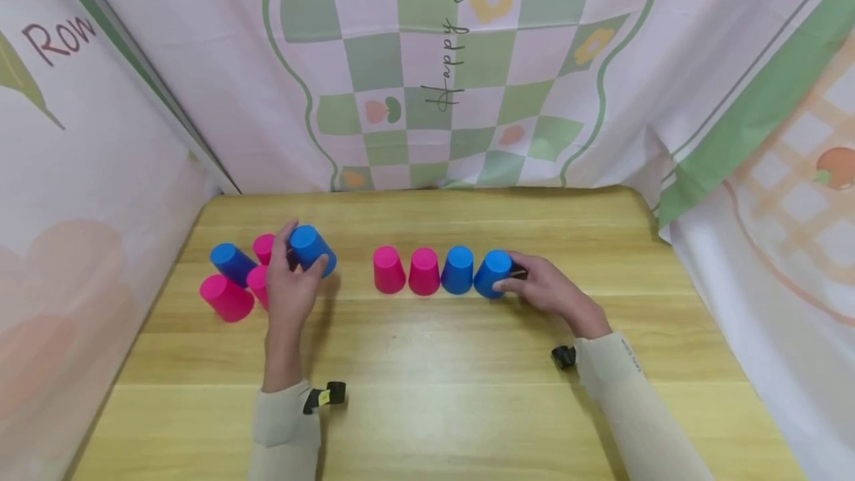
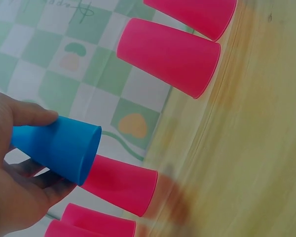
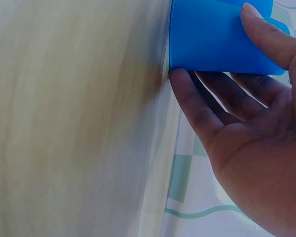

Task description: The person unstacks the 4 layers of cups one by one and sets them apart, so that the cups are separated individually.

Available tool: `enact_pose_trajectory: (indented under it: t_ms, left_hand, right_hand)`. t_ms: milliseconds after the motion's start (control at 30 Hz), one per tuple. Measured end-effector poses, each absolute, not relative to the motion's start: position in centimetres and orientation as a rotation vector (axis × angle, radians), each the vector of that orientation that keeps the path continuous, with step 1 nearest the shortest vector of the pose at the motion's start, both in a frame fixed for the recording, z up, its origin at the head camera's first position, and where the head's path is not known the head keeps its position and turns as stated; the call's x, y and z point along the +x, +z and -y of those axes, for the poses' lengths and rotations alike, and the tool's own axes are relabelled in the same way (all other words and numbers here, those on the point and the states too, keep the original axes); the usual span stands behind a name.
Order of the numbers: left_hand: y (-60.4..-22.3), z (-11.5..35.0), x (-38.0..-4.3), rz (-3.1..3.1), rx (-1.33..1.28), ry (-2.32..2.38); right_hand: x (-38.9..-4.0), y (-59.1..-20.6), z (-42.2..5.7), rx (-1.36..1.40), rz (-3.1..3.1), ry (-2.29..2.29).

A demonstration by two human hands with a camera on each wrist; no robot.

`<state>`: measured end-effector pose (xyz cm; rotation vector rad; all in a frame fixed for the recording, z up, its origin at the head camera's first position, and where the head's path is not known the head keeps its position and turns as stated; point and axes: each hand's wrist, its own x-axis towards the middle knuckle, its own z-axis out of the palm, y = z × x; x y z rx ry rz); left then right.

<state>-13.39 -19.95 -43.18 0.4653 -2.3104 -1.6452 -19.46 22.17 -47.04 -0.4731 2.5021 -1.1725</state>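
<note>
My left hand (image 1: 294,284) holds an upside-down blue cup (image 1: 307,245) between thumb and fingers, tilted and off the table. In the left wrist view that blue cup (image 2: 59,148) has a pink cup (image 2: 121,185) behind it. At the right end of a row, my right hand (image 1: 548,284) grips another blue cup (image 1: 493,273) standing on the table. The right wrist view shows the thumb on one side of this blue cup (image 3: 222,39) and fingers along the other. Left of it in the row stand a blue cup (image 1: 457,271) and two pink cups (image 1: 424,272).
Beyond my left hand, a blue cup (image 1: 232,264) and several pink cups (image 1: 227,299) stand in a loose group, partly hidden by the hand. The wooden table (image 1: 427,377) is bordered by a patterned curtain (image 1: 374,61) at the back and cloth at both sides.
</note>
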Motion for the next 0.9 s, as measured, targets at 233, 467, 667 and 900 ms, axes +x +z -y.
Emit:
enact_pose_trajectory:
  t_ms: [233, 467, 667, 900]
  left_hand:
    - [-43.5, 20.07, -13.1, 2.279, 0.429, -1.636]
    - [-43.9, 20.16, -12.88, 2.264, 0.404, -1.617]
    - [-43.98, 20.12, -12.86, 2.296, 0.459, -1.627]
    - [-43.94, 20.2, -12.9, 2.357, 0.533, -1.641]
  right_hand:
    - [-19.4, -46.85, -22.15, -0.472, -2.507, -1.165]
    - [-19.34, -46.7, -22.12, -0.472, -2.5, -1.174]
    - [-19.33, -46.61, -22.1, -0.473, -2.506, -1.167]
    - [-19.36, -46.61, -22.08, -0.477, -2.504, -1.171]
